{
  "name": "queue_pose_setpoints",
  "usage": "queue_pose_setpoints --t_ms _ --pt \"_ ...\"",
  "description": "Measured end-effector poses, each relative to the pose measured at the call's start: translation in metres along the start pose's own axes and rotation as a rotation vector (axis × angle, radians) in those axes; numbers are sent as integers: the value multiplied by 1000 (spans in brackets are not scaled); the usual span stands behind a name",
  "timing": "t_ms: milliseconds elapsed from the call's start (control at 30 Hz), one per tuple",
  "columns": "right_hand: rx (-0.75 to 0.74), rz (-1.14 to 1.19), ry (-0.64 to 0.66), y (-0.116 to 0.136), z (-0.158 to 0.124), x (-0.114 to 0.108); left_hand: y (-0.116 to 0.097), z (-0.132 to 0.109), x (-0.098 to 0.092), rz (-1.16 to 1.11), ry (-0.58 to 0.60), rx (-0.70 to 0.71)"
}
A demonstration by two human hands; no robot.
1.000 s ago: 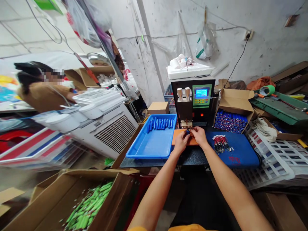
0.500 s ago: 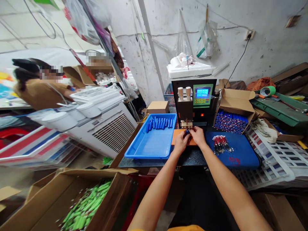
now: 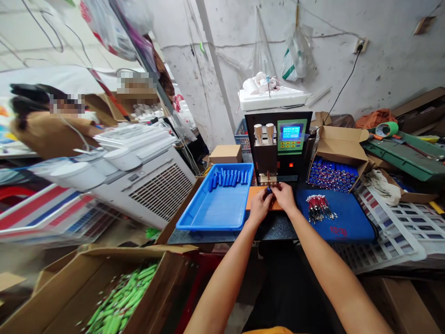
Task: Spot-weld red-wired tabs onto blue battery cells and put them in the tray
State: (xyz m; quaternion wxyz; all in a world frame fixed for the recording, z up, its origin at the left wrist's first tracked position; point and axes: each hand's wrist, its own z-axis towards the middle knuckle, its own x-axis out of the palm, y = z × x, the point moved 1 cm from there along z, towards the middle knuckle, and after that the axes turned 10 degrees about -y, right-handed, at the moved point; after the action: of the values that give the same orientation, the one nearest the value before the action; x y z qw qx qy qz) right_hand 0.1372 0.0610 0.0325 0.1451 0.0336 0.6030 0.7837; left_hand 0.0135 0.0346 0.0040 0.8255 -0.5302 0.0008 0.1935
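Observation:
Both hands meet under the electrodes of a black spot welder [image 3: 267,159] with a lit screen. My left hand [image 3: 259,206] is closed on a blue battery cell [image 3: 269,189], of which only a small end shows between the fingers. From the other side, the pinched fingers of my right hand [image 3: 285,196] come up to the same spot; what they hold is too small to make out. An orange board [image 3: 252,197] lies beneath the hands. To the left, a blue tray [image 3: 208,222] holds a row of blue cells [image 3: 229,178].
Red and black wire leads [image 3: 319,208] lie on a blue mat [image 3: 354,222] at right. Behind them stands a cardboard box [image 3: 342,135] of blue cells. Green cells [image 3: 121,297] fill part of a carton [image 3: 52,301] at lower left. Another person [image 3: 45,130] sits at far left.
The view has shifted slightly, moving the scene a little to the left. Both hands stay together at the welder's electrodes, with almost no visible change in their grip.

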Motion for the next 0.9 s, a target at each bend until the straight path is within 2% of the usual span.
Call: queue_pose_setpoints --t_ms 167,333,567,900 --pt "-9 -18 2 3 -2 -2 2 -1 0 -18 1 -17" --pt "-45 -23 20 6 -2 -5 -9 -1 -2 53 15 -8" --pt "37 90 100 -6 -8 -18 -15 0 -3 103 18 0" --pt "-47 0 152 -10 -5 -19 -15 2 -2 155 30 4"
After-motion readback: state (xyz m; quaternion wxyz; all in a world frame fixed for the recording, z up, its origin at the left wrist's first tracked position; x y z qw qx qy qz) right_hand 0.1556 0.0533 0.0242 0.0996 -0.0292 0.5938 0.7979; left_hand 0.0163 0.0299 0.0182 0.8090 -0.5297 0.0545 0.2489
